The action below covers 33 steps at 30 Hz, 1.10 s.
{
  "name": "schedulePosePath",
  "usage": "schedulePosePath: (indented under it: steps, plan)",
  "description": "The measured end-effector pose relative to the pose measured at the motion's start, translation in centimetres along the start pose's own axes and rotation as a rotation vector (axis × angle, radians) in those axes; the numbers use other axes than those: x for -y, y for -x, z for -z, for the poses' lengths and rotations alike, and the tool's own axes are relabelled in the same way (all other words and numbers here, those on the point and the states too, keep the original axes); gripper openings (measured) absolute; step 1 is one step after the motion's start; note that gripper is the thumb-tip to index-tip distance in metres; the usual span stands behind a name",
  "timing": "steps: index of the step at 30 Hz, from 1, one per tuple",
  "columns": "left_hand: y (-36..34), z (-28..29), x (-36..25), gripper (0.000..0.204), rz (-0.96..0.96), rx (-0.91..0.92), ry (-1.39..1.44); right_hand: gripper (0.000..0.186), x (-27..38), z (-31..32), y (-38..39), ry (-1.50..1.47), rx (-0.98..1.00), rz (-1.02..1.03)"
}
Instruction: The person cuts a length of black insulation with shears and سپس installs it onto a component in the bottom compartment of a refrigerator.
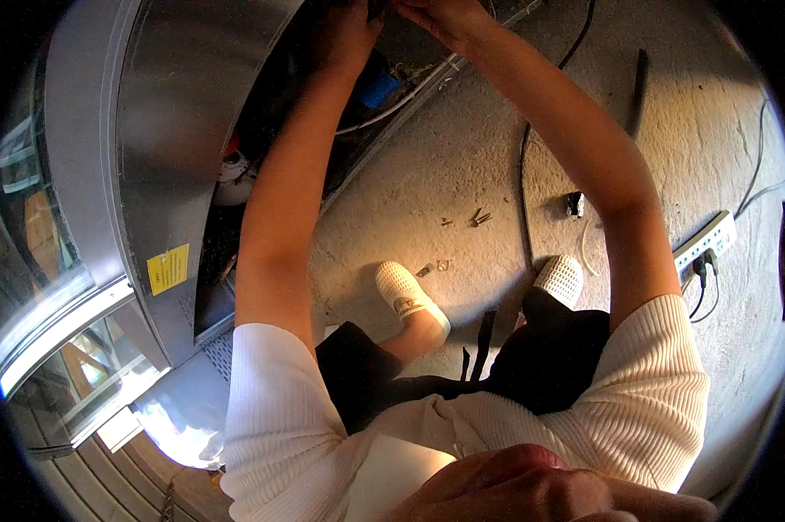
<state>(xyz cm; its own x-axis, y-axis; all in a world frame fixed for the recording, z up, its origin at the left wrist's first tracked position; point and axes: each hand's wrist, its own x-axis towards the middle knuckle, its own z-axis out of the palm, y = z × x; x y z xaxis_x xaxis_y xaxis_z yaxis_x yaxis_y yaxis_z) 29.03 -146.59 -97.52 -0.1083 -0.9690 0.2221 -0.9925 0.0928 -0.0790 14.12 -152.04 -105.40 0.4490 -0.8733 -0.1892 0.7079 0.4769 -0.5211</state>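
Note:
Both my arms reach up into the dark, open lower part of a metal cabinet-like appliance [197, 104]. My left hand [347, 36] is at the top edge of the view, its fingers curled and mostly in shadow. Close to its right, my right hand [449, 22] points inward with its fingers drawn together. Between them is a small dark thing, too shadowed to name. Below the hands, inside the opening, sits a blue part [379, 89]. A pale cable [410, 97] runs beside it along the opening's edge.
Several small screws [480, 217] lie on the concrete floor [392, 200] ahead of my feet. A black cable [524, 191] crosses the floor. At right stand a white power strip [706, 244] with plugs and a dark strip [641, 91]. A yellow label [168, 270] marks the metal panel.

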Motion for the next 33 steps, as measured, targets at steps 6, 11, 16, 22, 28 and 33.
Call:
schedulePosePath:
  steps: [6,11,16,22,28,33]
  plan:
    - [0.4,-0.9,0.4,0.047,-0.096,-0.072,0.047,0.016,-1.4,2.0,-1.4,0.084,0.216,-0.090]
    - [0.8,0.3,0.6,0.042,-0.129,-0.067,0.111,0.025,-0.1,-1.0,-1.0,0.521,0.106,-0.143]
    - [0.8,2.1,0.1,0.041,-0.067,-0.018,0.099,0.035,-1.3,-0.3,-2.0,0.732,0.251,0.011]
    - [0.0,0.9,0.7,0.042,-0.125,0.006,0.130,0.037,-3.5,4.8,-5.0,0.210,0.352,-0.151]
    - [1.5,2.5,-1.5,0.038,-0.088,-0.229,0.417,0.019,-1.1,0.1,-1.2,0.404,0.104,-0.034]
    - [1.9,3.2,-2.0,0.032,-0.123,-0.236,0.351,0.016,-2.5,1.5,-2.7,0.407,0.091,0.138]
